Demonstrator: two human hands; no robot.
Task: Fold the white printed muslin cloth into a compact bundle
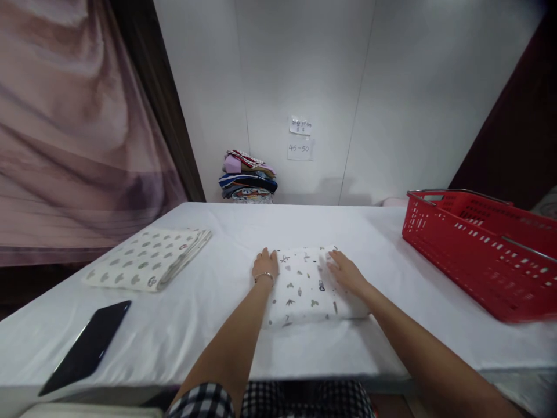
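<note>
A folded white cloth [304,284] with small grey plant prints lies flat on the table in front of me. My left hand [265,266] rests at its left edge, palm down, fingers stretched out, a thin bracelet round the wrist. On the upper right part of the same cloth lies my right hand [346,273], flat with the fingers extended. Neither hand grips anything. To the left is a second folded cloth [145,258], cream with rows of grey motifs.
The table [209,325] has a white cover. A dark phone or tablet [89,345] lies near its front left edge. At right stands a red perforated basket [470,249]. A stack of folded fabrics [248,177] sits at the back, beside paper notes [300,148] on the wall.
</note>
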